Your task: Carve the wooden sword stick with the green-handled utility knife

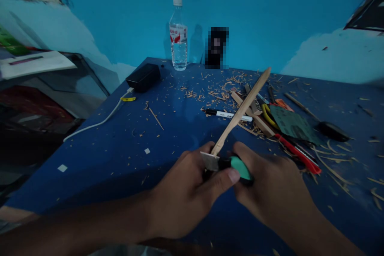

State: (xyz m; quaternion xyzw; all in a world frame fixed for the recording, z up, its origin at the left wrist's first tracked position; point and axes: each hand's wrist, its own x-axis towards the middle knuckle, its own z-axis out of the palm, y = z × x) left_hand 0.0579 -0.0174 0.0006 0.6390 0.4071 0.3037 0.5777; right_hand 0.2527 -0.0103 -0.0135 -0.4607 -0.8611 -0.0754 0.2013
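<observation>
A carved wooden stick, shaped like a small sword with a pointed tip, slants up and away to the right. My left hand is closed around its lower end, which the fingers hide. My right hand grips the green and black handle of a chisel. The chisel's flat metal blade lies across the stick's lower part, pointing left. My left thumb presses against the chisel near its handle.
Curled wood shavings litter the blue table. A marker, a red utility knife, green sandpaper and wood strips lie to the right. Behind stand a water bottle and a black box with a white cable.
</observation>
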